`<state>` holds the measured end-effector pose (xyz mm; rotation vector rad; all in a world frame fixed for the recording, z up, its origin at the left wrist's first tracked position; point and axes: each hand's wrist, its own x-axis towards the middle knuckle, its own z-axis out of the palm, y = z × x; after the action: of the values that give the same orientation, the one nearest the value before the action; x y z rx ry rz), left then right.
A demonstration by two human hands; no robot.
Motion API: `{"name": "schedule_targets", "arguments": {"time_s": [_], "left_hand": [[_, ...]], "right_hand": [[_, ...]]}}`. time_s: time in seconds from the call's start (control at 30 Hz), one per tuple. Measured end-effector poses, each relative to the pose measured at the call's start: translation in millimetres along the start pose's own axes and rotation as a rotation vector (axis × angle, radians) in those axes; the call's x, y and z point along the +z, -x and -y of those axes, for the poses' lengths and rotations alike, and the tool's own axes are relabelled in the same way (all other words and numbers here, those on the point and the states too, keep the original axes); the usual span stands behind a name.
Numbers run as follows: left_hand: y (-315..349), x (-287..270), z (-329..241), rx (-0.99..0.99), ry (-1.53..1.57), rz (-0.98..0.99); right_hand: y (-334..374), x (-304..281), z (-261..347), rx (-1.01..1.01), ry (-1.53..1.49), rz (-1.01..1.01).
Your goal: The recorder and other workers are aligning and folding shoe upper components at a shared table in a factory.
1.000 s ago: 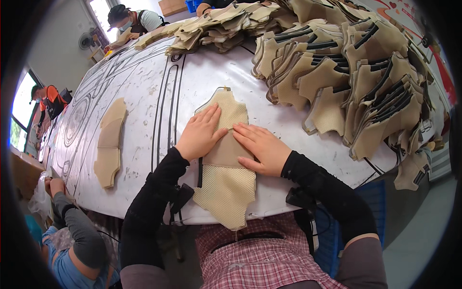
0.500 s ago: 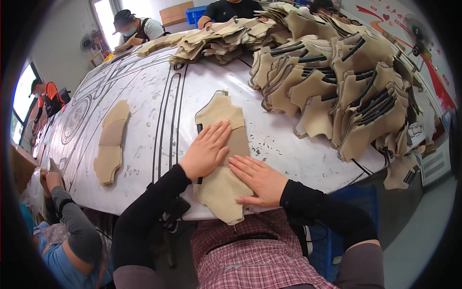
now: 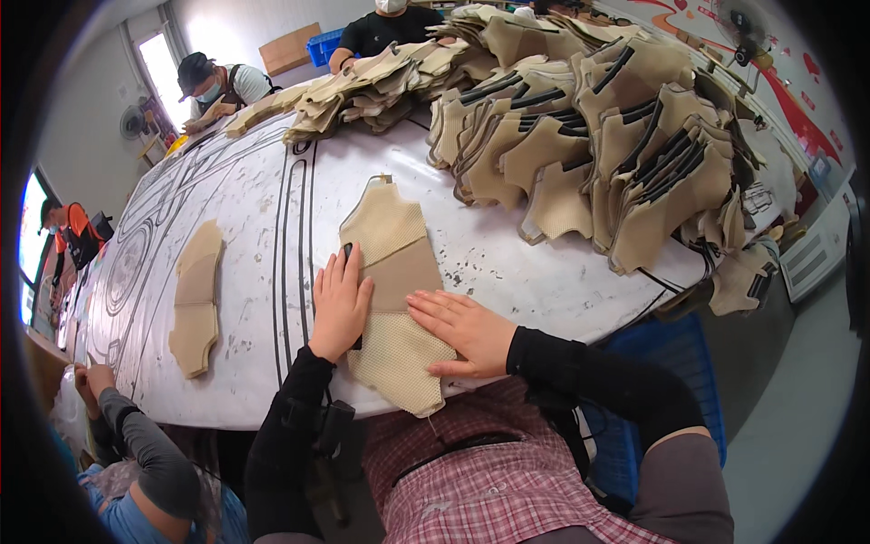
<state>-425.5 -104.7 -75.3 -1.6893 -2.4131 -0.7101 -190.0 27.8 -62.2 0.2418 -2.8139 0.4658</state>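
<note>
A beige sewn fabric piece (image 3: 399, 281), mesh at both ends with a smooth tan band across its middle, lies flat in front of me. Grey edging runs round its far end, and a loose thread hangs from the near tip. My left hand (image 3: 341, 304) rests on its left edge, fingers stretched forward over a black strip (image 3: 347, 252) that it partly hides. Flat across the right side of the near mesh part lies my right hand (image 3: 467, 331), fingers pointing left. Neither hand grips anything.
A similar beige piece (image 3: 197, 299) lies to the left on the white, line-marked table (image 3: 263, 363). Large piles of such pieces (image 3: 625, 154) cover the far right. A co-worker's hands (image 3: 93, 381) are at the left edge; other people sit beyond the table. A blue crate (image 3: 666, 381) stands below right.
My left hand has slid from the middle of the fabric piece to its left edge, uncovering the tan band. My right hand stays on the near part. The whole view has shifted somewhat.
</note>
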Motion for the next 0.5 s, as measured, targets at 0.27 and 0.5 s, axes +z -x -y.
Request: {"name": "schedule_targets", "arguments": {"time_s": [0.27,0.5], "left_hand": [[-31.0,4.5,4.5,-0.061,-0.088,-0.138],[-54.9,-2.7,73.1,-0.155,0.388,0.054]], "right_hand": [[-2.7,-7.8,5.8,-0.010,0.047,0.028],[-9.4,-3.5,6.4,-0.006,0.050,0.016]]}}
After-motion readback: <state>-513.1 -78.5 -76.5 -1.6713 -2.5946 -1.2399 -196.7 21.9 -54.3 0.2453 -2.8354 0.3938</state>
